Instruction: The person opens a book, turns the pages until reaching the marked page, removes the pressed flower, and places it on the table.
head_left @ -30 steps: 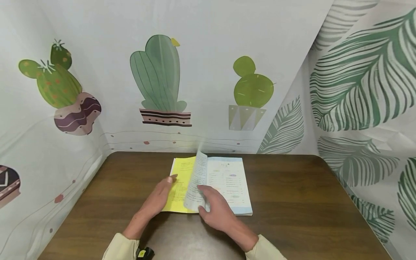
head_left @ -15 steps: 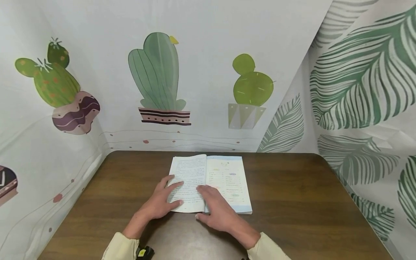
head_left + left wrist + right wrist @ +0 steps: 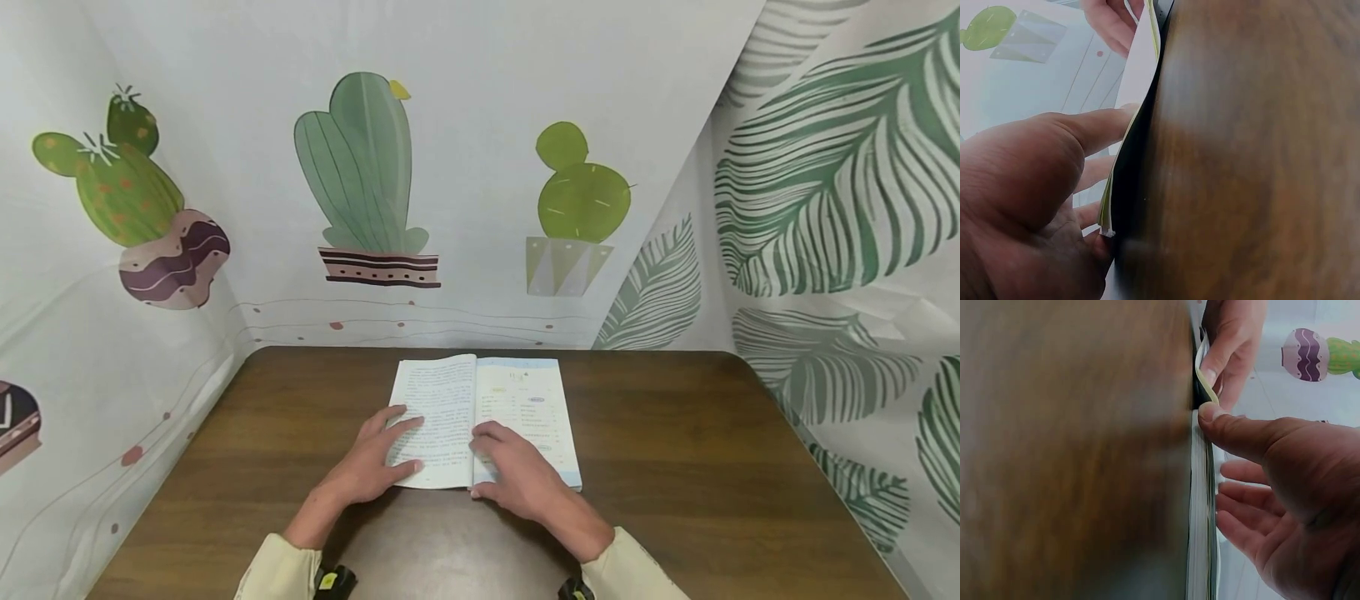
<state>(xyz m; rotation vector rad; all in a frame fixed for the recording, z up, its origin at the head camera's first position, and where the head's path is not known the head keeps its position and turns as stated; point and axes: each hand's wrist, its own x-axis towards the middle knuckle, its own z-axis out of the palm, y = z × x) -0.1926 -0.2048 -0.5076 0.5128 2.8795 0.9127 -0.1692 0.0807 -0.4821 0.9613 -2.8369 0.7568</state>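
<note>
Cacti (image 3: 371, 167) are printed in pots (image 3: 381, 268) on the backdrop (image 3: 480, 125). At the table's (image 3: 675, 433) twelve o'clock, the opened book (image 3: 442, 392) is touched by the splayed left hand (image 3: 369, 462) at eight, the relaxed right hand (image 3: 519, 472) at five.

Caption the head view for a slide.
Left hand and right hand rest on an open book on a brown table, with printed cacti behind.

Room to pass is found on desk (image 3: 675, 450) either side of bk. (image 3: 442, 392); its near half is partly blocked by L hand (image 3: 370, 467) & R hand (image 3: 519, 473), desk's far edge by backdrop (image 3: 480, 167).
</note>
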